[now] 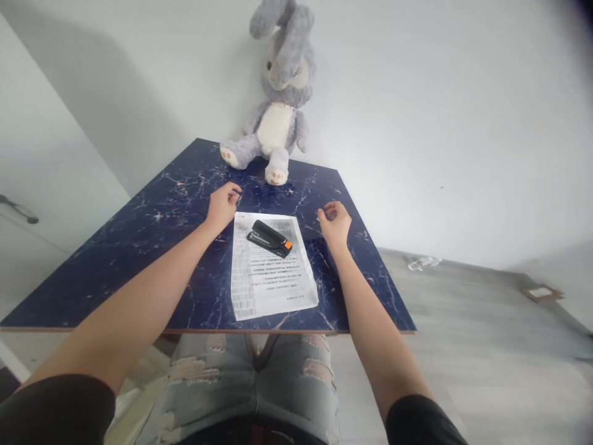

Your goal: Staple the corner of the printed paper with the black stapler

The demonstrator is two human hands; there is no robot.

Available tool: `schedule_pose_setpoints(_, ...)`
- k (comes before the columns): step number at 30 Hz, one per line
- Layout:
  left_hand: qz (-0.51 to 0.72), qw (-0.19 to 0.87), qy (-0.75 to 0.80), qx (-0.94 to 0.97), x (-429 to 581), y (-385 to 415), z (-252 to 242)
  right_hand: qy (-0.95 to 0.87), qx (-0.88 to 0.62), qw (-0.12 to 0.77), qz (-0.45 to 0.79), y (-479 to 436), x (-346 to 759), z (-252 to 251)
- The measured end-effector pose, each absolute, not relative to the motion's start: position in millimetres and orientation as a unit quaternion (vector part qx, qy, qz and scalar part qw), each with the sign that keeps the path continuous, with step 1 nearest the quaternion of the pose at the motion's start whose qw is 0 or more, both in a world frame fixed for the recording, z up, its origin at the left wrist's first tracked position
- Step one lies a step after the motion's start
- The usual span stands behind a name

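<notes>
A black stapler with an orange end lies at a slant on a printed sheet of paper. The paper rests on a dark blue marbled table. My left hand is just beyond the paper's far left corner, fingers loosely curled and apart, holding nothing. To the right of the sheet, my right hand rests by the table's right edge. Its thumb and fingers are bent with a gap between them, and nothing is in it. Neither hand touches the stapler.
A grey plush rabbit sits at the table's far edge against the white wall. On the floor to the right lie a clear plastic item and a small brown box-like thing. My legs in ripped jeans are under the near edge.
</notes>
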State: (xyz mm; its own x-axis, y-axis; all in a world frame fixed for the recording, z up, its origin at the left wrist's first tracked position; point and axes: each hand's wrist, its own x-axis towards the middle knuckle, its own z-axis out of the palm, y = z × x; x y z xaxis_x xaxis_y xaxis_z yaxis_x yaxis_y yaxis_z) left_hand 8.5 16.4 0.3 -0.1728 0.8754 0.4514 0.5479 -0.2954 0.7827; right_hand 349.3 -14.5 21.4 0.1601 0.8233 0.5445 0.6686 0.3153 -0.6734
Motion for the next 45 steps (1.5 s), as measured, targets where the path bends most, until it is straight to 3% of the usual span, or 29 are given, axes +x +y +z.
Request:
schedule_pose_setpoints(3,0.587,0.326,0.493,0.554,23,20,-3,-0.742,-0.424,0.469,0.225,-38,319,27)
schedule_pose_setpoints(6,0.622,0.386,0.442,0.519,28,22,-5,-0.840,-0.314,0.367,0.248,-53,289,21)
schedule_pose_setpoints(10,0.617,0.396,0.411,0.543,29,17,-4,-0.873,-0.319,0.291,0.227,-56,273,10)
schedule_pose_setpoints(14,0.573,0.421,0.388,0.587,33,9,3,-0.823,-0.390,0.344,0.231,-49,285,13)
schedule_pose_setpoints(19,0.505,0.390,0.370,0.675,40,0,10,-0.774,-0.444,0.399,0.211,-35,307,16)
schedule_pose_setpoints(28,0.373,0.314,0.390,0.781,41,1,4,-0.788,-0.428,0.370,0.244,-24,308,0)
schedule_pose_setpoints(45,0.379,0.257,0.371,0.808,49,-5,7,-0.805,-0.416,0.354,0.231,-22,307,-2)
